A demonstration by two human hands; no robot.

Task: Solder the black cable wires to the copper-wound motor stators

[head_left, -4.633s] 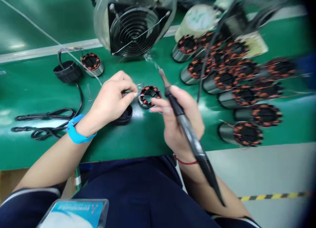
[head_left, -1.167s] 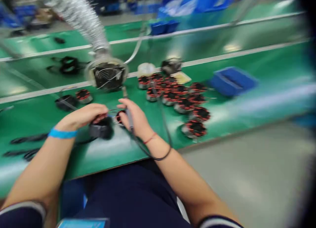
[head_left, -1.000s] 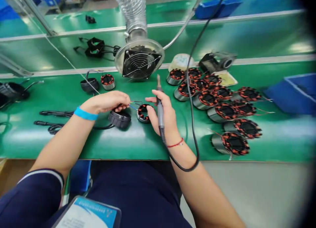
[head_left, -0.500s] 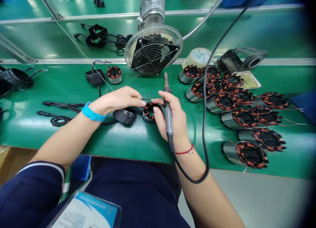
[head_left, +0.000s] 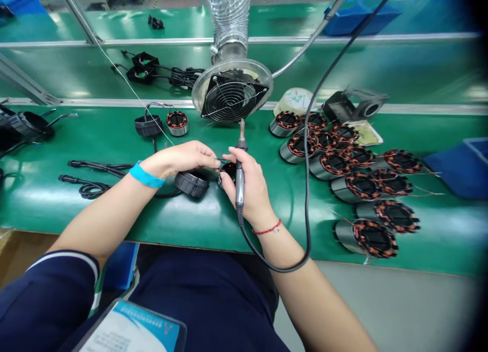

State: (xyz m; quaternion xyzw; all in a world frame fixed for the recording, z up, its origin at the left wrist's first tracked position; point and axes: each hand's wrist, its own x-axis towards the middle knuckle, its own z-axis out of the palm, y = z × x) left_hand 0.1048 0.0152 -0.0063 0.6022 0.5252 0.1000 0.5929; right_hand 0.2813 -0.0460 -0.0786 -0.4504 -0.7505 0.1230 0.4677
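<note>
My right hand holds a soldering iron upright, its tip pointing away from me toward the fan. My left hand pinches thin wires above a small copper-wound stator, which my right thumb and fingers partly hide. The fingertips of both hands nearly meet over this stator. A black round housing with a cable rests on the green bench just below my left hand. A thin pale strand runs from the upper left down to my left hand.
A fan with a duct hangs beyond my hands. Several wound stators stand at the right, near a blue bin. Black cables lie left. Another housing and stator sit behind my left hand.
My right hand has moved left with the soldering iron, closer to my left hand, and now covers more of the stator. The view has shifted slightly upward.
</note>
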